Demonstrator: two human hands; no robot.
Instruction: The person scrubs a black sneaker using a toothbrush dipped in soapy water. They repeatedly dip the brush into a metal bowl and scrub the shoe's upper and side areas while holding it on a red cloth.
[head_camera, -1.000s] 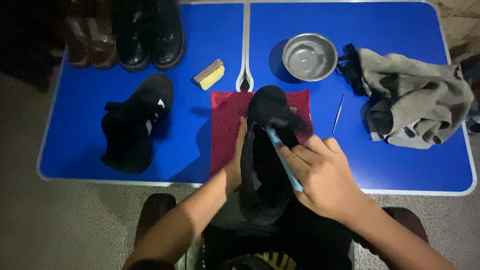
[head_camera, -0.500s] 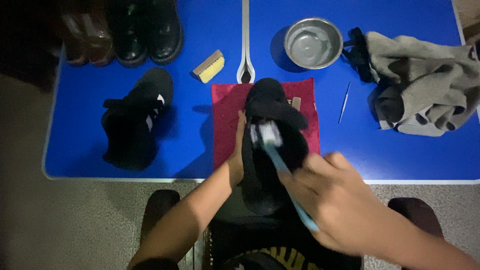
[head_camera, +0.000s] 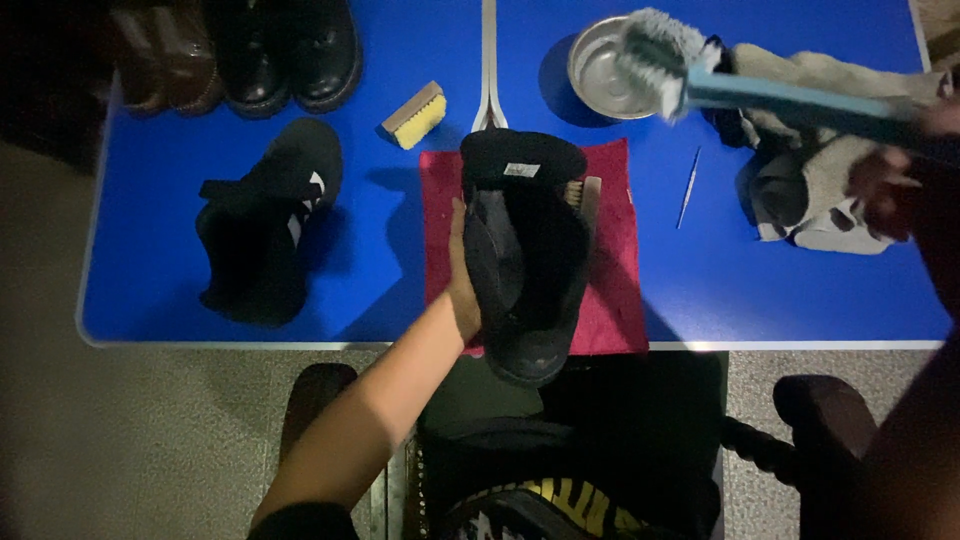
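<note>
1. Two pairs of dark boots (head_camera: 250, 50) at far-left back edge of blue surface (head_camera: 160, 250); smooth, glossy leather, chunky soles.
2. Nearer, black sneaker (head_camera: 265, 225) w/ white side marks; matte, soft-looking upper, lying alone, well apart from hands.
3. Yellow sponge block (head_camera: 418, 113) w/ tan top, rectangular, just beyond the red cloth (head_camera: 610, 290); cloth fuzzy, towel-like, flat.
4. Left hand (head_camera: 462, 285): fingers curled round side of black shoe (head_camera: 525, 260), holding it tilted on the cloth, heel overhanging the near edge toward the lap. Shoe dull, suede-like, rounded toe. Small wooden brush (head_camera: 583, 192) peeking out beside it.
5. Round steel bowl (head_camera: 598, 85) behind; shiny, shallow, contents not clear.
6. Step, by the look: mid-scrub pause, w/ blue-handled brush (head_camera: 655, 55) lifted off shoe, pale bristles over bowl. Next move prob. calls for a light dip, then a steady return to the upper w/o dripping.
7. Thin metal pick (head_camera: 686, 188) lying near cloth.
8. Crumpled grey rag (head_camera: 820, 190), soft, folded.
9. Right hand (head_camera: 900, 170): blurred, seems closed on brush handle; exact grip hard to tell.
</note>
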